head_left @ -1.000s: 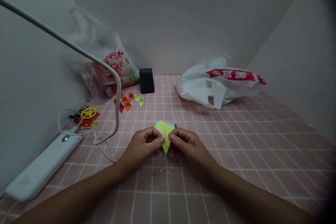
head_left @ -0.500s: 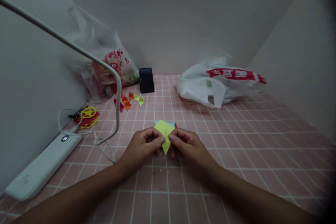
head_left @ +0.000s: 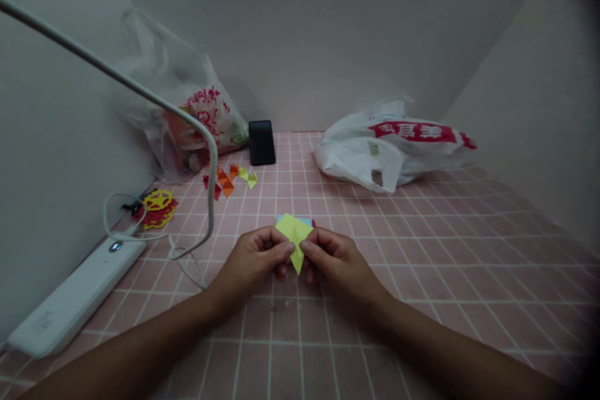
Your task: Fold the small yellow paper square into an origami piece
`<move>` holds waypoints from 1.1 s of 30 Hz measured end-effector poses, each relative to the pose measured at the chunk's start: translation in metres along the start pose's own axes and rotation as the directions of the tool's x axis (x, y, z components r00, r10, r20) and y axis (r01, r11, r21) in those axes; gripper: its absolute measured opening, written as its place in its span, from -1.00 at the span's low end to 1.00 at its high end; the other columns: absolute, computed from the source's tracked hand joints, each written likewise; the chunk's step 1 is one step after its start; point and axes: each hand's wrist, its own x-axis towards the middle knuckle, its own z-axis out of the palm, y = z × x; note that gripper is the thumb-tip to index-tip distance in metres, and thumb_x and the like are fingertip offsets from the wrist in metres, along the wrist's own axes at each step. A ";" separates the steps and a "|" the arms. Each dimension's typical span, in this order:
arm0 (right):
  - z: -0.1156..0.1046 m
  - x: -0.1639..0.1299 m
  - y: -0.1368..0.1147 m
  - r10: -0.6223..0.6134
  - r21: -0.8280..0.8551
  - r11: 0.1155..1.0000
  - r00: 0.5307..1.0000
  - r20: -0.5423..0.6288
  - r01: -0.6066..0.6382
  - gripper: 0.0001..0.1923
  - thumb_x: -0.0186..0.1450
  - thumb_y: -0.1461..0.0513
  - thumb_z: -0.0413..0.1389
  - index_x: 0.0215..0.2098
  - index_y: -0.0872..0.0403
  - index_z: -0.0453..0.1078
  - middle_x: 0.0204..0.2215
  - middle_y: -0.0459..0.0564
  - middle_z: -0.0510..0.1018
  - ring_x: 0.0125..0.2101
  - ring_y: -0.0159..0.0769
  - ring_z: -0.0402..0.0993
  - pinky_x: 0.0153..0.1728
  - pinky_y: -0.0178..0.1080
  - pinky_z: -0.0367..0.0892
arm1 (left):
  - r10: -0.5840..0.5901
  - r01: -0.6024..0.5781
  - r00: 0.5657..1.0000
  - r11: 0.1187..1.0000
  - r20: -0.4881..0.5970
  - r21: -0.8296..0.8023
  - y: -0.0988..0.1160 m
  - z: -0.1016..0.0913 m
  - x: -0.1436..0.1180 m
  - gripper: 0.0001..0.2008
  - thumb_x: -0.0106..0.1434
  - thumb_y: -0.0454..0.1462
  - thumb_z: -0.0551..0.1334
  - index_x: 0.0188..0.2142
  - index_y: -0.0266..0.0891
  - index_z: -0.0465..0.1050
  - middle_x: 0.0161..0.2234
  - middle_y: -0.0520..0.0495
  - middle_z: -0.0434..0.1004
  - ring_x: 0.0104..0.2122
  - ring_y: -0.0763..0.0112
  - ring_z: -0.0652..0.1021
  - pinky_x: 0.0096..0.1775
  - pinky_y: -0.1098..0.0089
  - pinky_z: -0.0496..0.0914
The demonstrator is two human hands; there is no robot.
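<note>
A piece of yellow folded paper (head_left: pixel 294 225) with a kite-like outline is held up above the pink tiled surface, its narrow point toward me. My left hand (head_left: pixel 263 254) pinches its left edge between thumb and fingers. On the opposite edge, my right hand (head_left: pixel 332 255) grips it the same way, both thumbs lying on top near the centre crease. Behind the yellow paper a blue sheet (head_left: pixel 308 221) shows in part, with a bit of red at its right end. My hands hide the rest of it.
Small folded papers (head_left: pixel 227 182) in red, orange and yellow lie at back left, near a phone (head_left: pixel 262 142) and a plastic bag (head_left: pixel 187 106). Another white bag (head_left: pixel 356 150) sits back right. A white power strip (head_left: pixel 79 294), a cable (head_left: pixel 140 90) and yellow-red cut-outs (head_left: pixel 159 209) are at left.
The lower point of the yellow paper has shifted slightly to the right, and the thumbs have moved a little. Both hands keep hold of it.
</note>
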 end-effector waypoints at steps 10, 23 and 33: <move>0.001 -0.002 -0.001 -0.036 -0.039 0.999 0.999 0.008 0.036 -0.71 0.29 0.06 0.08 -0.49 0.06 0.27 -0.67 -0.15 0.41 -0.65 -0.43 0.26 -0.58 -0.34 0.11 | -0.015 0.014 1.000 0.999 -0.005 -0.030 0.001 0.001 -0.001 -0.74 0.09 -0.14 0.33 -0.50 -0.27 0.35 -0.65 0.12 0.39 -0.64 0.57 0.36 -0.50 0.49 0.23; -0.001 -0.004 0.000 -0.097 -0.130 0.987 0.994 -0.056 0.089 -0.68 0.33 0.06 0.06 -0.50 0.03 0.20 -0.69 -0.17 0.35 -0.67 -0.43 0.22 -0.61 -0.34 0.11 | -0.069 0.075 0.996 0.991 0.054 -0.108 -0.005 -0.002 0.003 -0.74 0.05 -0.14 0.38 -0.51 -0.27 0.40 -0.56 0.07 0.49 -0.61 0.54 0.45 -0.47 0.47 0.34; -0.001 -0.004 -0.001 -0.119 -0.173 0.978 0.993 -0.013 0.115 -0.69 0.35 0.08 0.02 -0.49 0.04 0.25 -0.65 -0.14 0.38 -0.62 -0.41 0.24 -0.56 -0.31 0.13 | -0.076 0.079 0.997 0.991 0.033 -0.108 -0.004 -0.002 0.002 -0.75 0.06 -0.16 0.38 -0.52 -0.28 0.40 -0.59 0.09 0.47 -0.63 0.57 0.42 -0.50 0.50 0.32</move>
